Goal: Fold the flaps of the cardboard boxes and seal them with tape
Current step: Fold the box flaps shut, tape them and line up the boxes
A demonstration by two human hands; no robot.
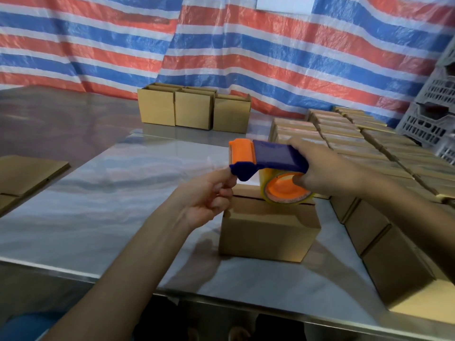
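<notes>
Two bare forearms reach in from the near edge of the steel table (98, 193), where one cardboard box (268, 227) with its flaps folded shut stands right below the single tape dispenser (270, 158). Right hand (327, 168) is clamped round the dispenser's blue body with the thumb in the orange core of the tape roll (285, 193), which hangs just above the box top, while the left hand (209, 193), fingers curled, pinches the dispenser's blue nose. Three more boxes (194, 109) show side by side at the far edge, and packed rows of boxes (369, 148), too many to count, fill the right side.
</notes>
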